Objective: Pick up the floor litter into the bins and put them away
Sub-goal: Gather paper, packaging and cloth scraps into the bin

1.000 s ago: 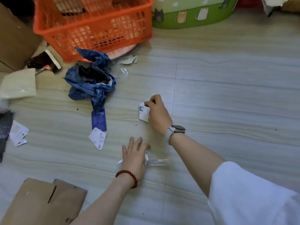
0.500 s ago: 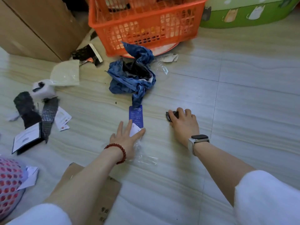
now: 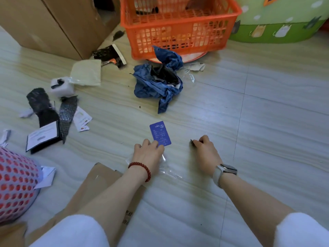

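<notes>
Litter (image 3: 158, 82) across pale tiled floor (image 3: 267, 122) — orange basket (image 3: 178, 27), cardboard box (image 3: 53, 24) behind.

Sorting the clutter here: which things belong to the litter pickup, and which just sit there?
Job:
blue paper card
crumpled blue plastic bag
clear plastic wrapper
orange plastic basket
left hand
right hand

Lying about:
brown cardboard box
green cat-print tub

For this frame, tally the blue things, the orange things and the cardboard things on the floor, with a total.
Blue: 2, the blue card and the crumpled blue bag
Orange: 1, the orange basket
Cardboard: 2, the cardboard box and the flat cardboard piece
Total: 5
</notes>
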